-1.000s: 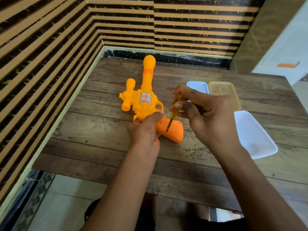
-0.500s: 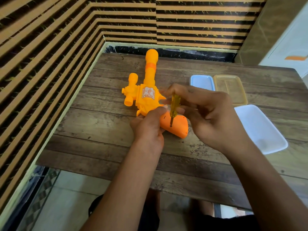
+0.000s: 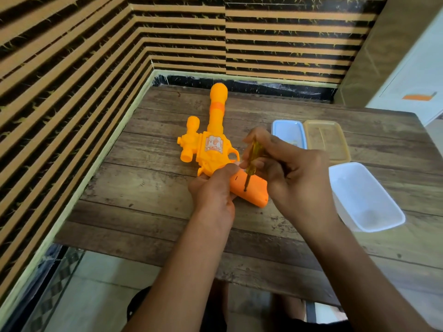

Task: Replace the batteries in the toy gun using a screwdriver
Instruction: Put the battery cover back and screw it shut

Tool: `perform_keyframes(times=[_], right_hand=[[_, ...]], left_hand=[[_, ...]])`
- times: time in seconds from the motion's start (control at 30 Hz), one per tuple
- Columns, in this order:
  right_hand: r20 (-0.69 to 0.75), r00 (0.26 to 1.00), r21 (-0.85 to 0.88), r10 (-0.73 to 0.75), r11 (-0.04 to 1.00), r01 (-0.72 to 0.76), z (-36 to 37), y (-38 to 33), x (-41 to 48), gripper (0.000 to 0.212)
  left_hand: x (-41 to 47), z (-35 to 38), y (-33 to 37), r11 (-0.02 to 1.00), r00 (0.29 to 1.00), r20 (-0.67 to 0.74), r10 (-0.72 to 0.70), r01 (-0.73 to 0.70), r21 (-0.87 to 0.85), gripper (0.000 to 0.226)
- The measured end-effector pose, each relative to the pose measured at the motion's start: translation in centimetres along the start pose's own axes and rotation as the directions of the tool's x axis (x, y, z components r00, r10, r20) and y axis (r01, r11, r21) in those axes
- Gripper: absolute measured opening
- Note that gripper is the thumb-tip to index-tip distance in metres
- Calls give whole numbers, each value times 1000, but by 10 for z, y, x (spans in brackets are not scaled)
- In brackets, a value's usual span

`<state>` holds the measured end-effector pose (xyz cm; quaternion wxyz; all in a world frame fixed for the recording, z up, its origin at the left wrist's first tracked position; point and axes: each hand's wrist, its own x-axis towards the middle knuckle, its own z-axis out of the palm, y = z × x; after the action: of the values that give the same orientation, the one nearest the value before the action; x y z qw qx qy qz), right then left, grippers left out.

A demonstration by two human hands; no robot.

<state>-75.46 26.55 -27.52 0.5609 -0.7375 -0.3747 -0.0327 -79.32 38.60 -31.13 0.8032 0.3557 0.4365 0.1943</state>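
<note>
Wooden table [image 3: 143,188] carried the toy gun [image 3: 213,149] — I had the left hand [image 3: 213,197] gripping its handle, the right hand [image 3: 299,176] pinching the screwdriver [image 3: 254,159], tip on the handle.

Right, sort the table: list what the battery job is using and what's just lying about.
In use: toy gun, held by the left hand; screwdriver, held by the right hand, tip on the grip.
Lying about, untouched: blue tray, tan tray, white tub.
</note>
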Motion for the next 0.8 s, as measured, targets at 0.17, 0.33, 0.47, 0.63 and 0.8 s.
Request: perform_keyframes(times=[0.17, 0.33, 0.47, 0.63, 0.8], right_hand=[[-60, 997, -19, 52, 998, -53, 3, 8, -2, 53], [-192, 968, 268, 160, 958, -106, -2, 15, -6, 43], [-278, 952, 278, 130, 959, -50, -5, 15, -3, 43], [-209, 976, -16, -66, 998, 64, 1, 27, 4, 31], [10, 944, -328, -330, 891, 314, 16, 40, 5, 47]], left_hand=[[-1, 0, 1, 1000, 1000, -20, 2, -1, 15, 33], [0, 0, 0, 997, 998, -52, 31, -27, 73, 26], [0, -9, 4, 986, 994, -60, 88, -79, 146, 26], [-3, -27, 10, 961, 992, -24, 128, -118, 250, 22], [-1, -45, 21, 897, 992, 12, 128, -121, 424, 18]])
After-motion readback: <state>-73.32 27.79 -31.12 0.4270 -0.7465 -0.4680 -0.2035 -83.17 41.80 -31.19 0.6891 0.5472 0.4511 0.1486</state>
